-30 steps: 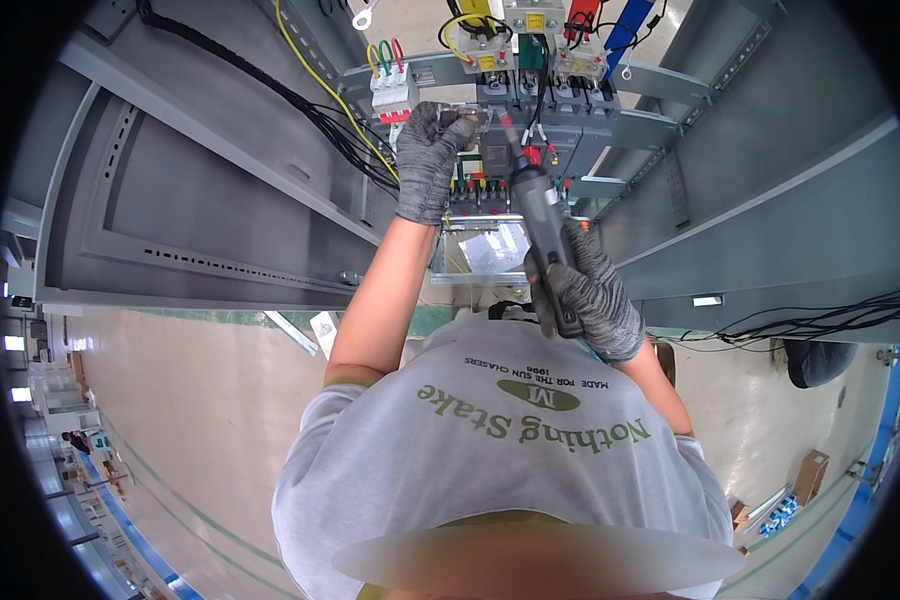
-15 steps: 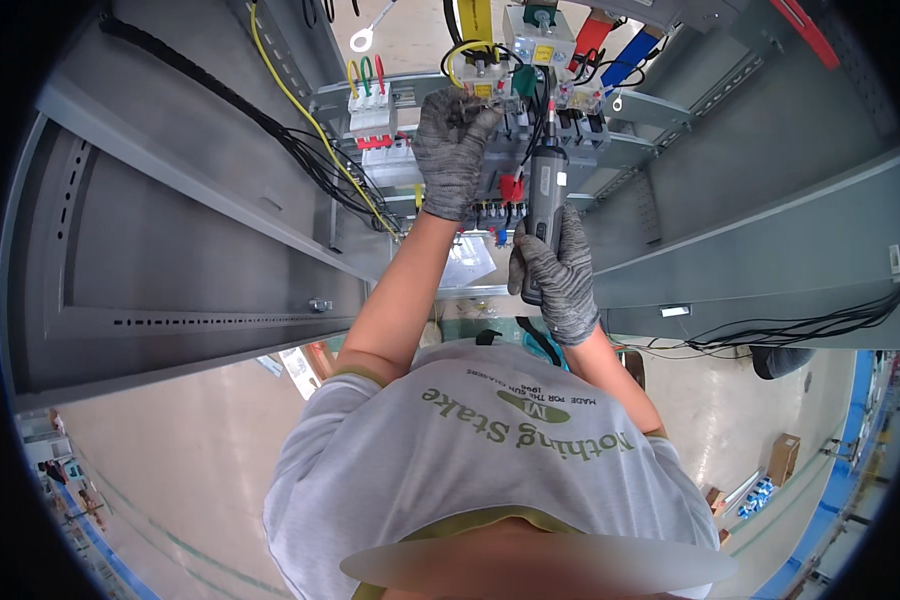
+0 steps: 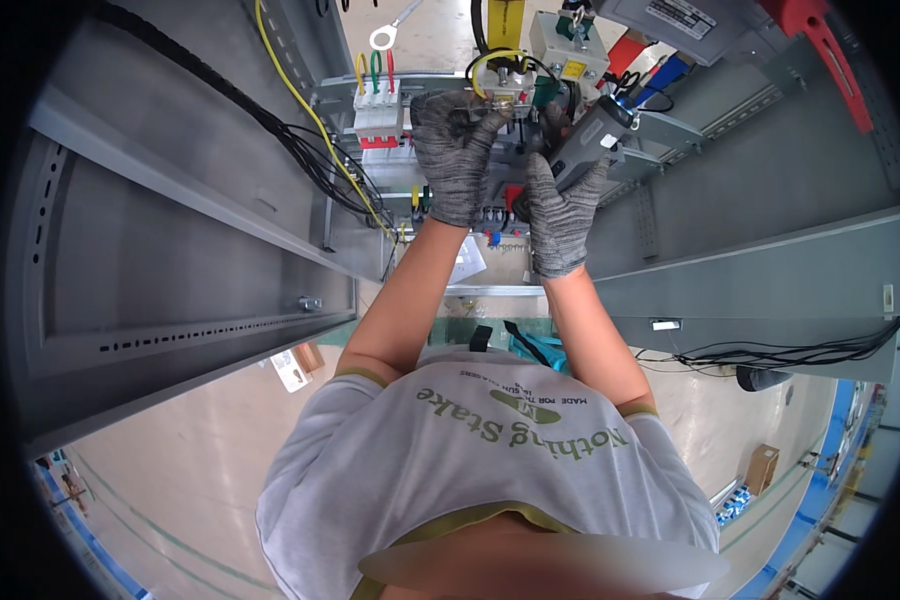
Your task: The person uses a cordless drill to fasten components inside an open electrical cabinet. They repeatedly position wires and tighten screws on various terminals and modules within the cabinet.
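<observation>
Grey knit gloves cover both hands, which reach into a metal cabinet. My left hand (image 3: 457,155) is at a small component with a clear cover (image 3: 510,92), below a yellow busbar (image 3: 506,25). Its fingers are curled in, and what they pinch is hidden. My right hand (image 3: 566,215) holds a dark grey electric screwdriver (image 3: 590,142) between thumb and fingers. The tool lies tilted, its lit end toward the far right, apart from the left hand. Close to the left hand stands a white breaker block (image 3: 377,110) with yellow, green and red wires.
Grey cabinet walls rise on the left (image 3: 200,240) and right (image 3: 750,260). A black cable bundle (image 3: 200,80) and a yellow wire (image 3: 300,95) run down the left side. A red bar (image 3: 825,65) juts in at the upper right. A cardboard box (image 3: 762,468) sits on the floor.
The screwdriver has swung from nearly upright, its tip among the components, to a slant toward the far right. My right hand has moved farther away with it. My left hand stays at the component.
</observation>
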### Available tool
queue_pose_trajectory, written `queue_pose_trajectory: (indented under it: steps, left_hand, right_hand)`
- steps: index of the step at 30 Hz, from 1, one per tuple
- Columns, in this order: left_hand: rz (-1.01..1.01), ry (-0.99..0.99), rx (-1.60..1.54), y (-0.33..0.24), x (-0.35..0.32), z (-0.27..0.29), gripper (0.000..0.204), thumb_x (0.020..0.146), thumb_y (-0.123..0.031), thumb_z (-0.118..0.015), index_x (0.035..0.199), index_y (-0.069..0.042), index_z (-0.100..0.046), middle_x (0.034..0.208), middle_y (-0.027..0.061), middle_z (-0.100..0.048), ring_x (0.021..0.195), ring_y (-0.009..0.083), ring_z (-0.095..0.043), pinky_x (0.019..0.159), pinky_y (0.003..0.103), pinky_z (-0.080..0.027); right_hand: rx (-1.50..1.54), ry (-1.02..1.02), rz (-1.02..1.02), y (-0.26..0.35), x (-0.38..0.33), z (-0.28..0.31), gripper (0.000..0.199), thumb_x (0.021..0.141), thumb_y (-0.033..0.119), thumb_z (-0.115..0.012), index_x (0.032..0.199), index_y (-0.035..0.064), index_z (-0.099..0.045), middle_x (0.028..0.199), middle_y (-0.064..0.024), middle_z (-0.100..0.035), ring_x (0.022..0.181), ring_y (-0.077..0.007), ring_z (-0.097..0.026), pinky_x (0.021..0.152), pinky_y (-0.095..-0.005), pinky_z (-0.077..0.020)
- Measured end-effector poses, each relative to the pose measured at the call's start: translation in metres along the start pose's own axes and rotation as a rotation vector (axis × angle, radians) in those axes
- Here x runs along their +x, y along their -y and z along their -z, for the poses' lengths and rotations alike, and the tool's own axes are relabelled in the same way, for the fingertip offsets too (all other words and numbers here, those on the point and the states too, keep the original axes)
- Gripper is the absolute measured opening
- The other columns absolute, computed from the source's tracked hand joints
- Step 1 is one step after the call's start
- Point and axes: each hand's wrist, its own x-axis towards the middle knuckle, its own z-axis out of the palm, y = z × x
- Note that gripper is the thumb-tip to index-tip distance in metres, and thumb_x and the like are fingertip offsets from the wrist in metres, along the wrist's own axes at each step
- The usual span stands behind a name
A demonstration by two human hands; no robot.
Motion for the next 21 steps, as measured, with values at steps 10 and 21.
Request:
queue_pose_trajectory:
  steps: [10, 21]
  left_hand:
    - [-0.019, -0.061, 0.089, 0.005, -0.005, 0.003, 0.043, 0.069, 0.003, -0.082, 0.105, -0.004, -0.059, 0.097, 0.0029, -0.057, 0.08, 0.0111, -0.059, 0.072, 0.024, -0.051]
    - [-0.126, -0.117, 0.321, -0.008, -0.003, -0.004, 0.03, 0.069, -0.007, -0.084, 0.091, -0.004, -0.064, 0.084, 0.0042, -0.06, 0.075, 0.0143, -0.059, 0.069, 0.029, -0.048]
  right_hand:
    - [0.014, 0.051, -0.042, -0.007, 0.002, -0.001, 0.065, 0.085, -0.002, -0.062, 0.141, 0.0024, -0.029, 0.132, -0.0149, -0.052, 0.123, -0.0221, -0.051, 0.104, -0.0336, -0.0396]
    - [-0.124, 0.048, 0.019, -0.003, -0.002, -0.002, 0.059, 0.084, -0.001, -0.061, 0.137, 0.0003, -0.036, 0.132, -0.0147, -0.053, 0.116, -0.0221, -0.055, 0.1, -0.0335, -0.0422]
